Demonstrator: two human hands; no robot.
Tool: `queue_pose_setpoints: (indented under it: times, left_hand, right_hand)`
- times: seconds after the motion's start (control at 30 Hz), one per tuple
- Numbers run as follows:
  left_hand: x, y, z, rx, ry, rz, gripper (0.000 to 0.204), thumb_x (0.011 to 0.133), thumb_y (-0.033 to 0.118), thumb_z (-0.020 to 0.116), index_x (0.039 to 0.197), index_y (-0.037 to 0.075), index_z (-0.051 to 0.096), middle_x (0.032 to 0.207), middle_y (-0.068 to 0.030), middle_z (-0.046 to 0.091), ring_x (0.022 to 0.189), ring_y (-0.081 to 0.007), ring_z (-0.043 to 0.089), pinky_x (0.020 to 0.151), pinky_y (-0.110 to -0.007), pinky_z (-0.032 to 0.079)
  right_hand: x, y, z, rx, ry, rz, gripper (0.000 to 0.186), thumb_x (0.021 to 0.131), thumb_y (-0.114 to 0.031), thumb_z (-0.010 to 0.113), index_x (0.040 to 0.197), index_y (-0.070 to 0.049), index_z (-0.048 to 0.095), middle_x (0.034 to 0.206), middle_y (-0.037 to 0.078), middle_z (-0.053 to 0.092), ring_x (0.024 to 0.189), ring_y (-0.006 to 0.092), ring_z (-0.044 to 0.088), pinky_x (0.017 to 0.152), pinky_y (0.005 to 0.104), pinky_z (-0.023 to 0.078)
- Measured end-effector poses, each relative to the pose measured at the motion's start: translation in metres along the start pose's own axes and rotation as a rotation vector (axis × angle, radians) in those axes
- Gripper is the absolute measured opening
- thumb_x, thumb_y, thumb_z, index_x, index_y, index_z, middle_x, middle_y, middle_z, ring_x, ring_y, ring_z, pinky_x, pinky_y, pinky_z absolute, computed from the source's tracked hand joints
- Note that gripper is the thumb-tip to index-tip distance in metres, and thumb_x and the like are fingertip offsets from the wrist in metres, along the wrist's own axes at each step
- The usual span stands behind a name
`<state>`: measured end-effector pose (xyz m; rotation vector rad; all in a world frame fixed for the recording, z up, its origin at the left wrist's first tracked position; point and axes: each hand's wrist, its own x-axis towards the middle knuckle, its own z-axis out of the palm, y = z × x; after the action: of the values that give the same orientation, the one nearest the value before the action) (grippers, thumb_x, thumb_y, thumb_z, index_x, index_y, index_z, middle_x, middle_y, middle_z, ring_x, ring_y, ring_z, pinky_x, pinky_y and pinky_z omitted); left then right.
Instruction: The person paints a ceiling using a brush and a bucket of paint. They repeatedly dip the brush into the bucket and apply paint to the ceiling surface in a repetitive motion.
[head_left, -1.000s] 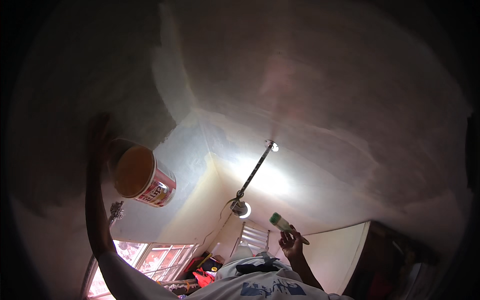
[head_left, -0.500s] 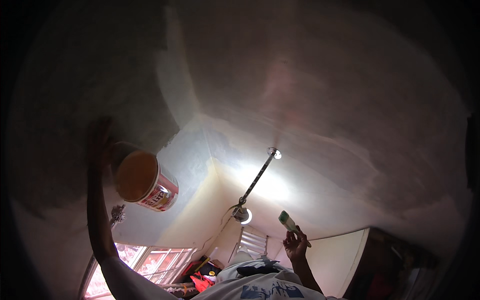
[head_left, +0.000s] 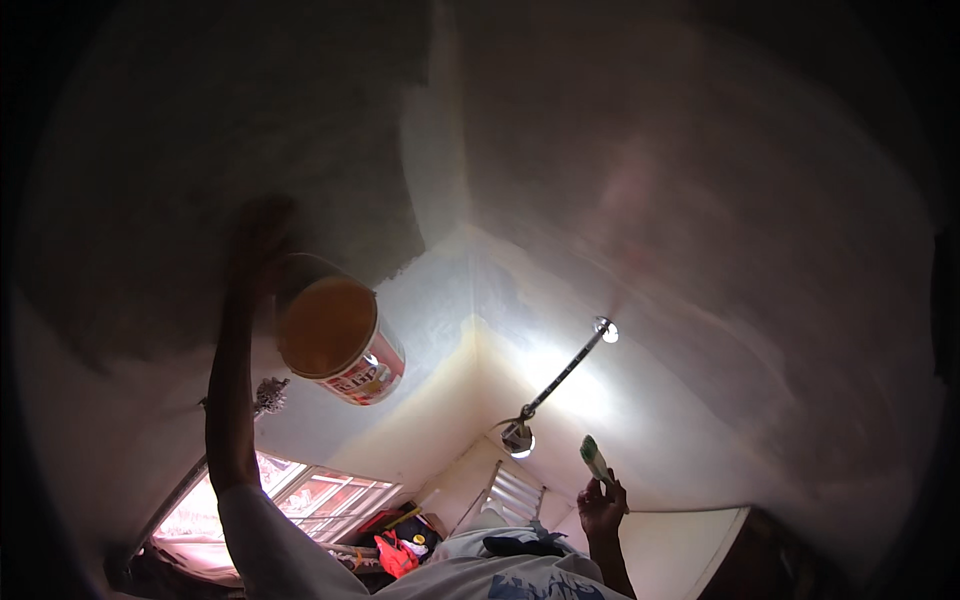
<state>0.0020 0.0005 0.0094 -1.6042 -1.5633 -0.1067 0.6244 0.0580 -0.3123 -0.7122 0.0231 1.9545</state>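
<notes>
My left hand (head_left: 262,235), dim in shadow at upper left, holds a red-and-white bucket (head_left: 340,335) by its thin handle; the finger detail is unclear. The bucket's orange inside faces the camera, against a partly dark grey painted surface (head_left: 370,180) with a ragged edge to a paler patch. Low on the right, my right hand (head_left: 603,505) grips a paintbrush (head_left: 595,458) with green-coated bristles, held up in front of a pale surface.
A dark rod (head_left: 565,370) runs from a round metal mount to a lit lamp (head_left: 518,437). A barred window (head_left: 330,495), piled bags and objects (head_left: 398,550), a slatted panel (head_left: 505,495) and a dark-sided cabinet (head_left: 675,550) line the lower view. A silvery fitting (head_left: 270,398) is behind my left arm.
The whole view has shifted, with the corner, lamp and both hands now farther right in the picture. Both hands still hold the bucket and brush; the brush is slightly more upright.
</notes>
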Motion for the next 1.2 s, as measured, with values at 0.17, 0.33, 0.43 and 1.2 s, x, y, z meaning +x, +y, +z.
queue_pose_setpoints:
  times: [0.17, 0.33, 0.43, 1.2]
  left_hand:
    - [0.006, 0.003, -0.007, 0.02, 0.072, 0.072, 0.041, 0.072, 0.021, 0.067, 0.111, 0.007, 0.063, 0.149, -0.01, 0.033, 0.14, -0.0292, 0.025, 0.116, -0.052, 0.015]
    - [0.003, 0.003, -0.009, -0.012, -0.084, 0.028, 0.033, 0.073, 0.019, 0.067, 0.104, 0.006, 0.065, 0.147, -0.0116, 0.036, 0.139, -0.0299, 0.029, 0.116, -0.051, 0.016]
    - [-0.009, -0.008, 0.005, -0.128, 0.088, 0.061, 0.026, 0.074, 0.016, 0.067, 0.097, 0.005, 0.065, 0.145, -0.0137, 0.039, 0.138, -0.0301, 0.03, 0.116, -0.051, 0.017]
    - [0.039, -0.055, -0.024, -0.064, 0.086, -0.01, 0.019, 0.082, 0.026, 0.065, 0.096, 0.012, 0.066, 0.139, -0.0103, 0.045, 0.137, -0.0242, 0.032, 0.117, -0.049, 0.014]
  right_hand:
    - [0.002, 0.001, 0.009, -0.043, -0.059, 0.005, 0.033, 0.089, -0.035, 0.057, 0.118, -0.019, 0.057, 0.098, 0.002, 0.065, 0.088, 0.0141, 0.063, 0.067, 0.0356, 0.051]
    - [0.0, 0.003, 0.043, -0.111, -0.06, 0.014, 0.035, 0.089, -0.034, 0.057, 0.12, -0.018, 0.055, 0.092, 0.001, 0.062, 0.082, 0.014, 0.06, 0.065, 0.0351, 0.05]
    - [-0.002, 0.006, 0.053, -0.192, -0.056, 0.019, 0.037, 0.089, -0.033, 0.057, 0.122, -0.017, 0.053, 0.094, 0.001, 0.059, 0.081, 0.0148, 0.057, 0.064, 0.0346, 0.049]
    - [-0.011, 0.029, 0.29, -0.701, -0.759, -0.256, 0.024, 0.093, -0.03, 0.056, 0.101, -0.008, 0.05, 0.092, 0.005, 0.062, 0.069, 0.0175, 0.063, 0.055, 0.0309, 0.052]
